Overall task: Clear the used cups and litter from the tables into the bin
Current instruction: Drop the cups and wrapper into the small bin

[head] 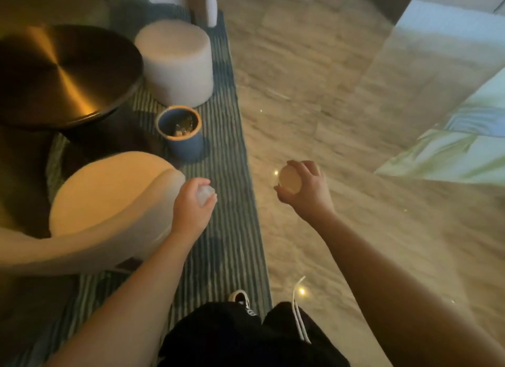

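The left hand [192,202] has its fingers closed around a crumpled clear wrapper [205,193], the right hand [303,187] has its fingers clamped on a round pale cup [289,182], and the blue bin [181,132], already holding litter, stands on the striped rug [226,158] beyond the left fingertips.

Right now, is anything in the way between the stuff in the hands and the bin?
Nothing visible blocks the way. The left hand holds crumpled litter and the right hand holds a cup. The bin stands open on the striped rug just ahead, beside the armchair and the stool.
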A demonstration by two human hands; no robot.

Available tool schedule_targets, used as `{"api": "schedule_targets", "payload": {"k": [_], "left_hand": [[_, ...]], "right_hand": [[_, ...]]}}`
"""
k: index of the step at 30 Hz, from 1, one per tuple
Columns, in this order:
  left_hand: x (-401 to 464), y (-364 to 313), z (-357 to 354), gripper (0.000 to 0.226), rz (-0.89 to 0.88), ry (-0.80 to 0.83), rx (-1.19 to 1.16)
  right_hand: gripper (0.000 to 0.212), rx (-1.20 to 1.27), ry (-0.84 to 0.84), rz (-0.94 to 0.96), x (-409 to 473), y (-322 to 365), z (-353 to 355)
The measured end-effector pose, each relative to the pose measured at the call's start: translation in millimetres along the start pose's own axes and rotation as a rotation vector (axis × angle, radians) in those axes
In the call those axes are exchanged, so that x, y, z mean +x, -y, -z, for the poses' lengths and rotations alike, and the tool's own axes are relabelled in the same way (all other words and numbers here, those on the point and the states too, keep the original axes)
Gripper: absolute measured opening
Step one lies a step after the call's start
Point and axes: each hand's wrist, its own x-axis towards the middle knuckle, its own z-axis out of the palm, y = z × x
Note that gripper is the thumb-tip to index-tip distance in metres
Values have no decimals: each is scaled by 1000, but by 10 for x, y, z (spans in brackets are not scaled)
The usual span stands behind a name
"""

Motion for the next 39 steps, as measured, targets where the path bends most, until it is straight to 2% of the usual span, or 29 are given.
{"api": "schedule_targets", "payload": {"k": [3, 6, 10, 16, 20, 30, 35, 39], "left_hand": [[561, -85, -40, 29, 45, -90, 19], [1066, -64, -144, 32, 161, -167, -3], [1828, 10, -400, 28, 217, -336, 51], [3104, -110, -850, 28, 409, -538, -23], [3802, -209, -1013, 30, 484, -627, 12], [4962, -97, -1064, 29, 714, -869, -38], [5601, 294, -985, 28, 883, -948, -159], [6199, 787, -891, 25, 908, -1017, -180]], "right_hand": [[66, 0, 28, 45, 798, -57, -42], [65, 15, 74, 99, 1601, -149, -167], [62, 75, 146, 185, 2743, -294, -375], [67, 35, 374, 365, 4578, -549, -524], [67, -20, 491, 489, 5566, -568, -622], [68, -38, 725, 699, 7166, 57, -1505], [65, -26, 821, 774, 7768, 476, -2274], [61, -38, 917, 834, 8165, 738, -2995]]}}
